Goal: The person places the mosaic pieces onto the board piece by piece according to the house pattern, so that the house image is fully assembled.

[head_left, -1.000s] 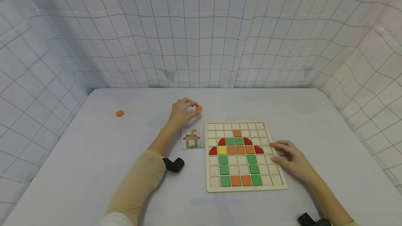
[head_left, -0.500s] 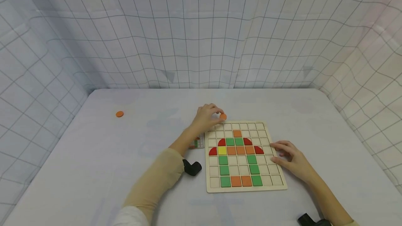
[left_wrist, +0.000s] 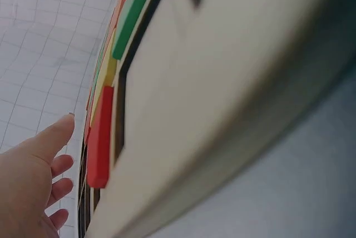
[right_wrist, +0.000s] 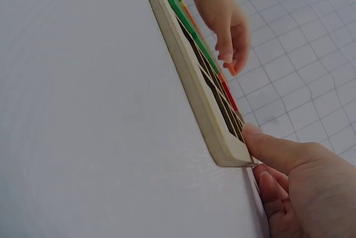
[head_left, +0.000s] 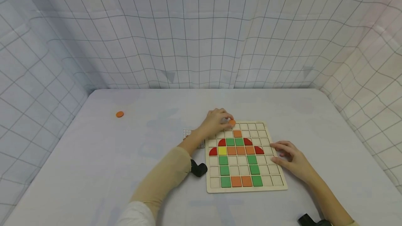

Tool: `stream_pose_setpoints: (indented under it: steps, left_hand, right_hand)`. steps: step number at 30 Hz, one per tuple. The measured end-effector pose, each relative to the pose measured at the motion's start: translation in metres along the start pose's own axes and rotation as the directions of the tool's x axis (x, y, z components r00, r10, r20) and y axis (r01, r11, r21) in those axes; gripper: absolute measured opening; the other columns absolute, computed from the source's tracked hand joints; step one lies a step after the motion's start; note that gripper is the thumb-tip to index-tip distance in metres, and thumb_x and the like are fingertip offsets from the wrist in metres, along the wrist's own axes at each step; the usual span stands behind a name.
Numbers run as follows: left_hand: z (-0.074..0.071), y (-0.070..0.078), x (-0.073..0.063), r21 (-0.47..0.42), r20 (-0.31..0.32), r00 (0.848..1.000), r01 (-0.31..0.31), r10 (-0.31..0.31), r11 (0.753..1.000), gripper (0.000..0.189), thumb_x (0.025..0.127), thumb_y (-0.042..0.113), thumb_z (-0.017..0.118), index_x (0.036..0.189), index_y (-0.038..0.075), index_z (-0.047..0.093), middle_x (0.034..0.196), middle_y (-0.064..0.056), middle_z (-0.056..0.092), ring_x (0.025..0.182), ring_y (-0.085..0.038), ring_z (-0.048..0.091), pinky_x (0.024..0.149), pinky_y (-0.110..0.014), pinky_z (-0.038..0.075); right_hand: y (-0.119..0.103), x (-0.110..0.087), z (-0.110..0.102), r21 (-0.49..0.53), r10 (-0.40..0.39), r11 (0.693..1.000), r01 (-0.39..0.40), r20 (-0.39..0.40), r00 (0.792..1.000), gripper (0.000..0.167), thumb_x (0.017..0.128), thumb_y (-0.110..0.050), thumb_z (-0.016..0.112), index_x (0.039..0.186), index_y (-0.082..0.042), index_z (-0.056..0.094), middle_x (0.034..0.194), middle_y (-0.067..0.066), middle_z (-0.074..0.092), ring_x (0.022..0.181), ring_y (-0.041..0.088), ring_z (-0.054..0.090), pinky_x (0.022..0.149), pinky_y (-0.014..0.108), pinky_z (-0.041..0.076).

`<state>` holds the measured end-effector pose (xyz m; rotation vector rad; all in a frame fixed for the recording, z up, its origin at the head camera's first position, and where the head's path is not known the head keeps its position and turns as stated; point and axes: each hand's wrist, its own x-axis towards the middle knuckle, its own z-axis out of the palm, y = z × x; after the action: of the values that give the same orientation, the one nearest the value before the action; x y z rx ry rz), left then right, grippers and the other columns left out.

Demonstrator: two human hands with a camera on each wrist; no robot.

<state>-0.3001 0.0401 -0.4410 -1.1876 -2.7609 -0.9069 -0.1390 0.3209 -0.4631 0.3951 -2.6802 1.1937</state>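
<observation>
My left hand (head_left: 216, 121) pinches an orange round disc (head_left: 232, 122) between thumb and fingertips, over the top row of a wooden grid board (head_left: 215, 183). Red quarter-rounds, a yellow square (head_left: 222, 150), and green and orange squares fill part of the grid. At the board's right edge, my right hand (head_left: 292, 159) rests its thumb and index finger, spread apart along the rim. The right wrist view has that thumb (right_wrist: 267, 144) touching the rim, and the disc (right_wrist: 232, 69) in the other hand's fingertips. In the left wrist view, the disc is hidden behind the hand (left_wrist: 33, 177).
Another orange disc (head_left: 119, 114) lies at the table's far left. A small pattern card (head_left: 187, 133) lies left of the board, partly hidden by my left forearm. White gridded cloth (head_left: 201, 37) hangs behind and beside the white table (head_left: 94, 170).
My left hand has carried the orange disc rightward and nearer, from beyond the card to above the board's top row. My forearm now covers more of the card. The right hand has stayed put.
</observation>
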Motion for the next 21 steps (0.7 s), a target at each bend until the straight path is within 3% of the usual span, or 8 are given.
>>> stream_pose_setpoints:
  steps: [6, 13, 21]
  left_hand:
    - [0.002, 0.000, 0.001, -0.014, 0.032, 0.999, -0.020, 0.021, 1.000, 0.030, 0.087, 0.035, 0.060, 0.112, 0.019, 0.064, 0.106, 0.001, 0.057, 0.100, -0.017, 0.048, 0.090, -0.038, 0.032]
    - [0.007, 0.001, 0.004, 0.020, 0.069, 0.997, -0.045, 0.043, 0.999, 0.031, 0.088, 0.035, 0.059, 0.115, 0.021, 0.063, 0.107, 0.002, 0.055, 0.096, -0.015, 0.047, 0.086, -0.035, 0.032]
    - [0.009, 0.001, 0.003, 0.048, 0.098, 0.994, -0.050, 0.045, 0.998, 0.033, 0.089, 0.037, 0.056, 0.118, 0.023, 0.062, 0.110, 0.001, 0.052, 0.097, -0.015, 0.044, 0.087, -0.036, 0.031]
  right_hand:
    - [-0.002, 0.000, -0.002, -0.001, 0.006, 1.000, -0.006, 0.013, 1.000, 0.041, 0.078, -0.009, 0.071, 0.118, -0.006, 0.060, 0.114, 0.004, 0.050, 0.087, 0.004, 0.049, 0.075, 0.008, 0.036]
    - [-0.009, 0.000, -0.003, 0.008, -0.002, 1.000, 0.002, 0.006, 1.000, 0.042, 0.077, -0.005, 0.072, 0.117, -0.003, 0.060, 0.115, 0.007, 0.050, 0.086, 0.004, 0.049, 0.074, 0.008, 0.037]
    - [0.002, 0.000, -0.002, 0.004, 0.002, 1.000, -0.002, 0.012, 1.000, 0.043, 0.078, -0.010, 0.072, 0.118, -0.006, 0.059, 0.115, 0.004, 0.050, 0.087, 0.003, 0.049, 0.075, 0.008, 0.037]
